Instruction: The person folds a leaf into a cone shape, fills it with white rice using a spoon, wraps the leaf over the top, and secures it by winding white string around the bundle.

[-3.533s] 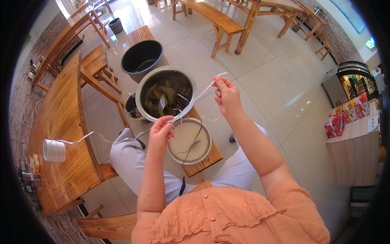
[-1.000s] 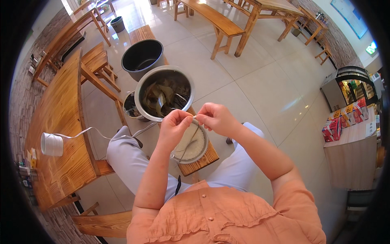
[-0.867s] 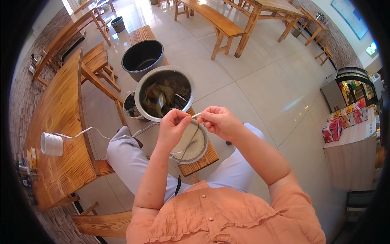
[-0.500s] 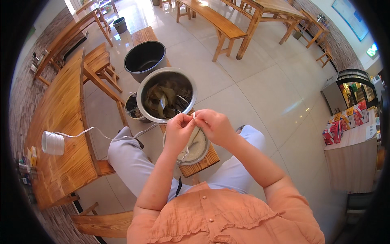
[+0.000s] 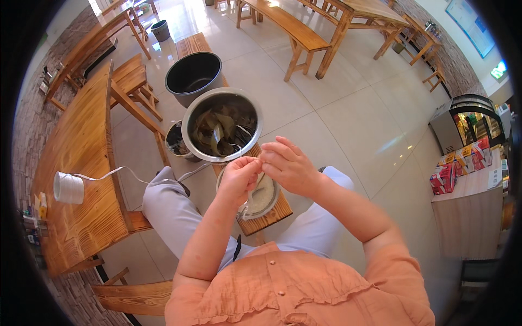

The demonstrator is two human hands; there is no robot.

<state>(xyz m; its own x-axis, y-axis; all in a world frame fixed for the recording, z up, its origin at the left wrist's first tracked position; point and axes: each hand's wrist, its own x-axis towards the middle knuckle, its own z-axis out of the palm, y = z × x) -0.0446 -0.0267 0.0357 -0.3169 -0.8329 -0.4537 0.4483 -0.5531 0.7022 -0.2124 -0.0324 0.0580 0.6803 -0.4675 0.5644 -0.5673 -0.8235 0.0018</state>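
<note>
My left hand (image 5: pixel 239 178) and my right hand (image 5: pixel 288 167) meet fingertip to fingertip above a bowl of white rice grains (image 5: pixel 265 199). The left fingers are pinched on a flat white string (image 5: pixel 250 200), whose end dangles over the bowl. My right thumb and forefinger pinch at the same spot, the other fingers raised and slightly fanned; the string between the fingertips is mostly hidden. Just beyond, a metal basin (image 5: pixel 258 142) holds wet, dark green long leaves (image 5: pixel 218 130) and more strips. A spoon-like handle shows in the rice bowl, partly covered by my hands.
A wooden bench (image 5: pixel 284 213) carries the bowl, the basin and a dark empty pot (image 5: pixel 194 76). A small bucket (image 5: pixel 177 142) stands left of the basin. On the left table (image 5: pixel 81 228) lies a white string spool (image 5: pixel 69 188), its strand trailing over my knee. Boxes (image 5: pixel 462 163) sit on a counter at right.
My right hand has turned and its fingers have lifted and spread a little. Both hands stay together over the bowl, the left slightly lower. The white bit between the fingertips is now hidden.
</note>
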